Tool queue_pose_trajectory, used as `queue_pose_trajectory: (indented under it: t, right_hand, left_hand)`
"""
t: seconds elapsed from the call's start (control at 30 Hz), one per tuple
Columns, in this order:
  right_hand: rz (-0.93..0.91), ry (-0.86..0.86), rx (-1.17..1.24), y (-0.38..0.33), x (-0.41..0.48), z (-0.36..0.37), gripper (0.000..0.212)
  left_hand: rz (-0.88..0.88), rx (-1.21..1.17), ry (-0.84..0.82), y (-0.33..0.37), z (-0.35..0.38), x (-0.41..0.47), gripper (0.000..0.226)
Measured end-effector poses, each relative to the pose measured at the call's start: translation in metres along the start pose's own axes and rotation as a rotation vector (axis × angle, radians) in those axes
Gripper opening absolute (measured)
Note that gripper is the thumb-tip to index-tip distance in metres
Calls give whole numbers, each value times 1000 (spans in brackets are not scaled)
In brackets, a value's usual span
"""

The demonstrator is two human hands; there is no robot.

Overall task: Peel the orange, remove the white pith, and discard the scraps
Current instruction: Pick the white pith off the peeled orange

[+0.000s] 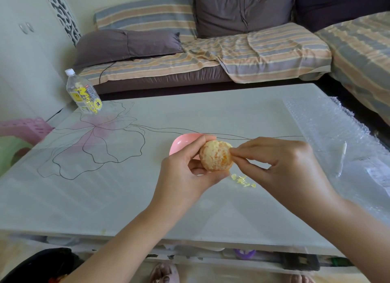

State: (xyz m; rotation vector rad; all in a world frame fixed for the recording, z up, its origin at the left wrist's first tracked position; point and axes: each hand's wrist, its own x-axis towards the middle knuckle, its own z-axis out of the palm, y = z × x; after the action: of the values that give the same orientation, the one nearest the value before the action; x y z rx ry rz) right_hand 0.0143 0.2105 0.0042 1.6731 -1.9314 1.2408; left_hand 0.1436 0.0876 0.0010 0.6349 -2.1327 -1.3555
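Observation:
My left hand (185, 173) holds a peeled orange (215, 156) above the table, thumb on top and fingers underneath. Patches of white pith still cover the fruit. My right hand (280, 164) pinches at the orange's right side with thumb and forefinger, on a bit of pith. Small pale pith scraps (242, 180) lie on the table just below the orange. A pink bowl (181, 144) sits behind my left hand, partly hidden by it.
The glass table (105, 187) bears a flower drawing. A clear plastic bottle (83, 92) stands at its far left corner. Bubble wrap (341, 139) covers the right end. A striped sofa (211, 56) runs behind the table.

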Motion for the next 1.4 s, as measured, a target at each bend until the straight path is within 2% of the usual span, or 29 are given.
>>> queue_pose_trajectory:
  t: [0.33, 0.43, 0.53, 0.63, 0.7, 0.87, 1.0, 1.3, 1.4]
  right_hand:
    - [50, 41, 28, -1, 1, -4, 9]
    - [149, 29, 150, -3, 3, -8, 8]
    - [336, -8, 364, -1, 6, -15, 13]
    - [396, -65, 482, 3, 7, -20, 14]
    - [377, -79, 481, 4, 6, -23, 13]
    - [132, -82, 241, 5, 2, -32, 18]
    - [0, -126, 127, 9, -1, -38, 20]
    - [124, -275, 262, 14, 0, -56, 6]
    - [139, -308, 274, 14, 0, -60, 7]
  left_hand:
    - [36, -14, -20, 4, 2, -1, 54]
    - [49, -44, -12, 7, 4, 0, 54]
    - [73, -103, 9, 7, 6, 3, 56]
    - [123, -119, 10, 7, 9, 6, 58]
    - [150, -113, 1, 7, 10, 6, 58]
    - [217, -36, -78, 10, 12, 4, 56]
    - [193, -63, -141, 11, 13, 3, 57]
    - [94, -130, -239, 12, 19, 1, 62]
    - [66, -158, -262, 11, 23, -1, 64]
